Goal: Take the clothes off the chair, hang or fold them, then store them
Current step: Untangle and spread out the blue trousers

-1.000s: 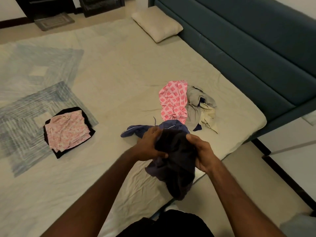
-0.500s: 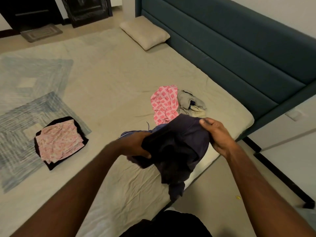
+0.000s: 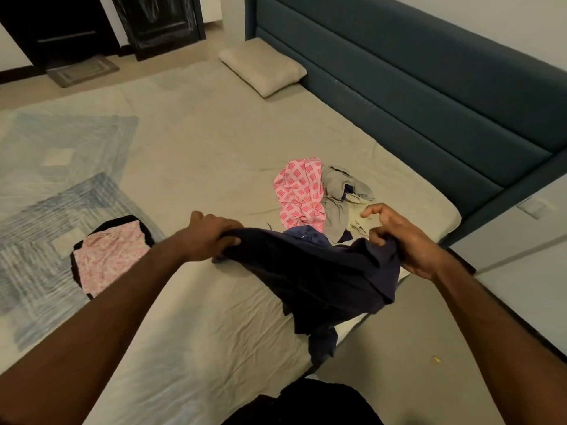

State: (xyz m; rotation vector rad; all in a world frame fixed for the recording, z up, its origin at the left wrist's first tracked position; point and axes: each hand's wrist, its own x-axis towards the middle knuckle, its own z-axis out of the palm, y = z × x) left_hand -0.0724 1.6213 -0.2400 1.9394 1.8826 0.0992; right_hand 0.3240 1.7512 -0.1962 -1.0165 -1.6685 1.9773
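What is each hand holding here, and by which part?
Both hold one dark navy garment. The left hand grips its upper left edge, and the right hand pinches its upper right edge; the rest hangs between them over the bed's edge.

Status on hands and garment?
Left hand and right hand both grip dark garment, spread above bed. Unfolded pile behind. Nothing blocking.

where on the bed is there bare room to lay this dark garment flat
Bare sheet lies between the folded stack and the pink garment, and toward the pillow. It is crowded near the headboard, where the grey garment lies.
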